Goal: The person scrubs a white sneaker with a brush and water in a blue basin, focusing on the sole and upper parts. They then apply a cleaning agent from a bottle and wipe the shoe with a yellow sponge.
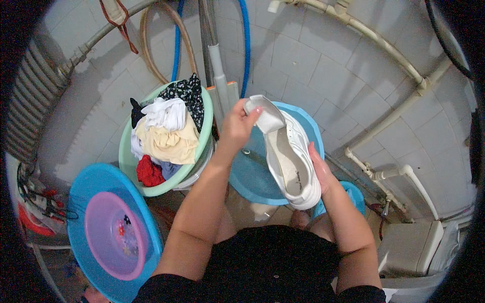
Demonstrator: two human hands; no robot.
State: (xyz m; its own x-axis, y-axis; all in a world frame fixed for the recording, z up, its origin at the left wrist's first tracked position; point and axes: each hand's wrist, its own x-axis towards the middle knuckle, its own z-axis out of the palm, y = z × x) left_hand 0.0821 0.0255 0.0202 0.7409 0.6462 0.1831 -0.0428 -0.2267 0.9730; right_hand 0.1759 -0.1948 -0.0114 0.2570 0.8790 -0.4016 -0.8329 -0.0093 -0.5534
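Note:
Over a light-blue plastic basin (pixel 250 178), I hold up a white lace-less sneaker (pixel 314 189), its opening facing me and its heel towards my body. My left hand (pixel 239 123) pinches the shoe's tongue (pixel 265 113), which is pulled up and away from the opening. Along the outer side near the heel, my right hand (pixel 321 168) supports the shoe, its fingers partly hidden behind it. Inside, the pale insole bears dark writing. A drain plug (pixel 246 151) shows in the basin below; how much water it holds, I cannot tell.
A pale-green basin (pixel 127 163) heaped with clothes stands left. Nearer, a pink basin (pixel 113 235) sits inside a large blue basin (pixel 81 197). A small blue container (pixel 355 193) is at the right. Pipes (pixel 379 41) and hoses (pixel 245 45) run along the tiled wall.

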